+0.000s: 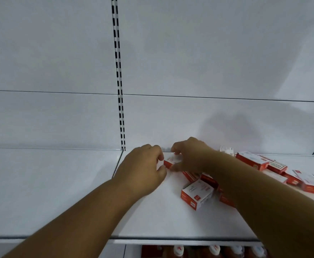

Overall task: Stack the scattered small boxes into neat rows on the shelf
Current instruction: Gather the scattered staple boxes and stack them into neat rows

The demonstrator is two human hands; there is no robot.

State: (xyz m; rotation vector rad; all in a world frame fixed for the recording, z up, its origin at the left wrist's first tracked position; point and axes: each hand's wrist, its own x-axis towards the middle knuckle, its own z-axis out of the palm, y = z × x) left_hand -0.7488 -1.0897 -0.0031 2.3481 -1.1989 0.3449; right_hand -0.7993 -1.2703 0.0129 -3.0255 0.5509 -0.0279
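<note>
A small red and white box [170,161] lies near the back of the white shelf [152,216]. My left hand [143,170] pinches its left end with curled fingers. My right hand [189,157] grips its right side from above, thumb at the front. More red and white boxes lie scattered to the right: one [197,195] at the front, partly under my right forearm, another [252,161] further back, and several [310,183] at the far right. Some are hidden beneath my right arm.
A slotted upright [119,90] runs down the white back panel and meets the seam between two shelf boards. The left board [50,183] carries nothing. Below the shelf's front edge, bottles with white caps [178,251] stand on a lower level.
</note>
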